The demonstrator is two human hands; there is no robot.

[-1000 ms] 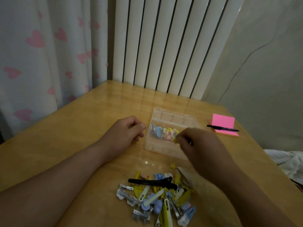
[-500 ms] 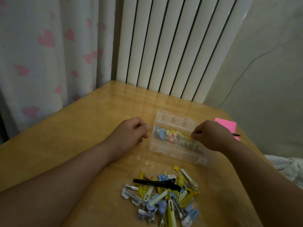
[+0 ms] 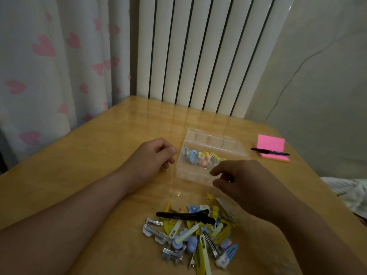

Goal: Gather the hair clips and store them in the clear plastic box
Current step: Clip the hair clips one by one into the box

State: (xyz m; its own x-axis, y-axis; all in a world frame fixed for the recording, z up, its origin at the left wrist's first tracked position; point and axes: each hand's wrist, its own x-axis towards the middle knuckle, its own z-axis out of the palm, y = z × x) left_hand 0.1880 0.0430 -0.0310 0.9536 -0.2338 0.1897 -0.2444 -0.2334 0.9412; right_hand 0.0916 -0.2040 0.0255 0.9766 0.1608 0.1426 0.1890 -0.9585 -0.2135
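Grip slack and empty on both: right hand over clear plastic box, left hand resting on surface beside it.

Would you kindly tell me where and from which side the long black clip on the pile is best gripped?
Pinch the black clip at its slim middle, coming straight down from above, fingers on its near and far edges. It lies flat, left to right, on top of the pile, with nothing over it.
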